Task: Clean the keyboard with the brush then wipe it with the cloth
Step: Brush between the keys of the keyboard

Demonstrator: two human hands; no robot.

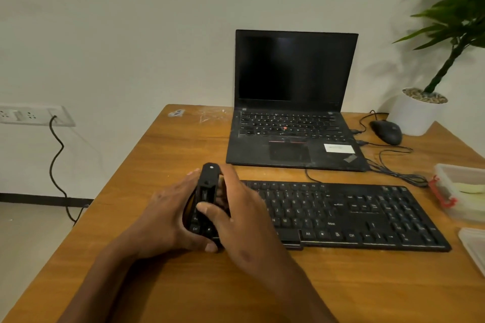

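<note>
At lower centre, the left hand [168, 214] and right hand [236, 214] both grip a black brush [207, 191] over the left end of the keyboard [354, 214]; hard strokes could pop keycaps loose.

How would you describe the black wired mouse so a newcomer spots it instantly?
Start at the open black laptop at the back of the wooden table. Look right of it, toward the white plant pot: the black wired mouse lies just in front of the pot. It is the only rounded, domed black item there.
</note>
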